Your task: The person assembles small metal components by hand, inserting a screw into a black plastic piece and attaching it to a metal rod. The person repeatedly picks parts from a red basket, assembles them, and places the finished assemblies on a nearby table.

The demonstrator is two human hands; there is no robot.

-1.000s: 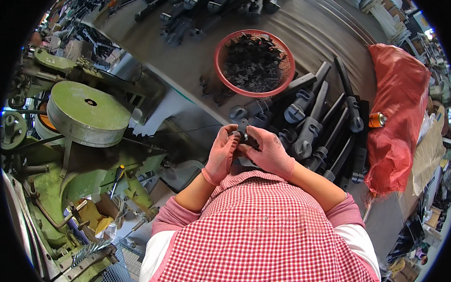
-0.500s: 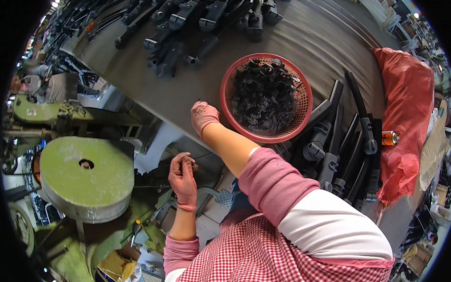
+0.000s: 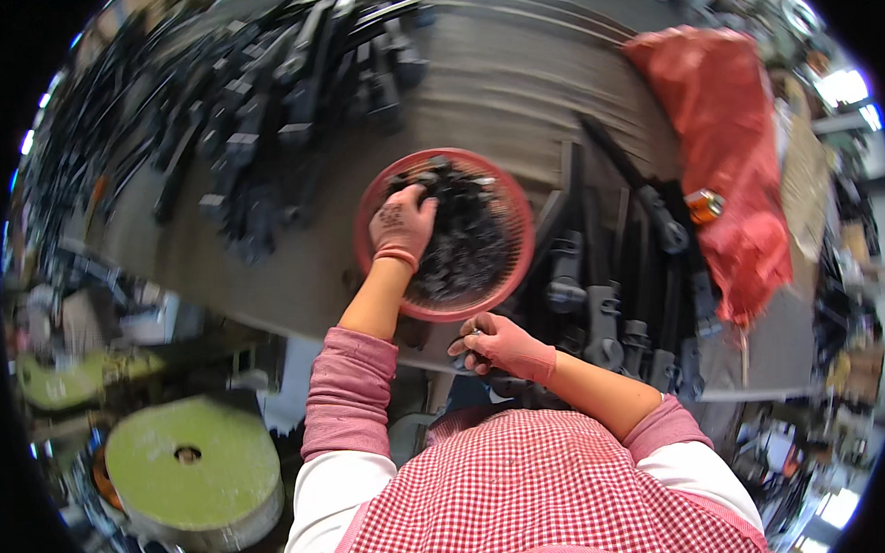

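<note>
One red basket point(image 3: 526, 225), black parts point(image 3: 465, 237) inside, left hand point(image 3: 402, 227) among them

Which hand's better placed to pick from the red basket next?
Left, I'd judge: the left hand is already in the red basket, at the black parts. The right hand is outside it, fingers curled.

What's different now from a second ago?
The left hand moved forward into the red basket, among dark parts. The right hand, which had reached left of the basket, came back near the body; whether it holds anything is unclear. The small piece both hands first held is no longer between them. Basket, red sack and orange can stayed put.
</note>
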